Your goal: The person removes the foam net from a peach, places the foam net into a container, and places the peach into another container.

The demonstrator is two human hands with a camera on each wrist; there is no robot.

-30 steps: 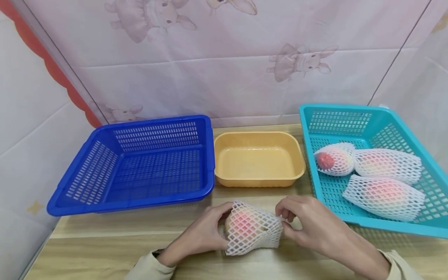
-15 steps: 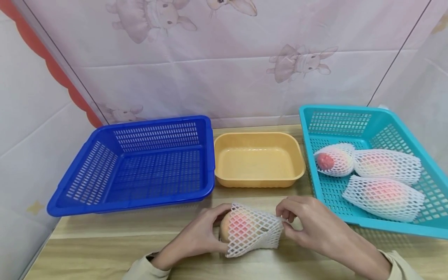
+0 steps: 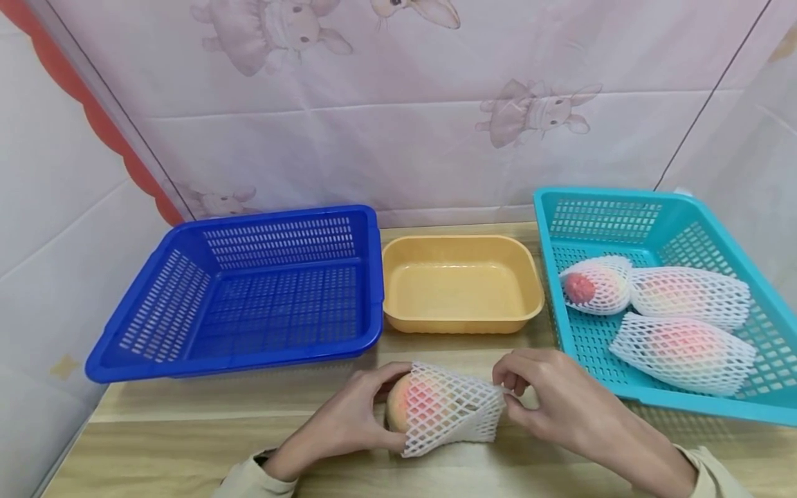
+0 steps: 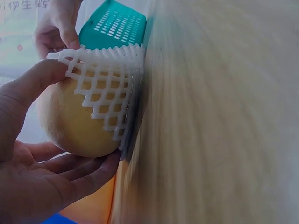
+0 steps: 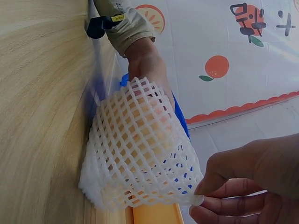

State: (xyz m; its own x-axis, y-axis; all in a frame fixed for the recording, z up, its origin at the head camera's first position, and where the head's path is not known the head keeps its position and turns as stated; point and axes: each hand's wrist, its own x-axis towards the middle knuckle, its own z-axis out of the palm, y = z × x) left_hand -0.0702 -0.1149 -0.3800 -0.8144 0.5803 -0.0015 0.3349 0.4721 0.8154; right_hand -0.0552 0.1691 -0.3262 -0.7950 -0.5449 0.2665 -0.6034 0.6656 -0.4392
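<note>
Peach-like fruit (image 3: 397, 408) pokes from its foam net (image 3: 476, 409), apparently mid-unwrapping. Left hand (image 3: 353, 419) curls widely round it; right hand (image 3: 551, 394) pinches the net's end. Drawing fruit clear seems next.

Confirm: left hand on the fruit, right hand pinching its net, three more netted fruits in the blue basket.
Not blue: the head view shows three more netted fruits in the teal basket. Left hand on fruit, right hand pinching net: correct.

head view looks down; wrist views (sideways, close) share the net (image 5: 135, 140).
</note>
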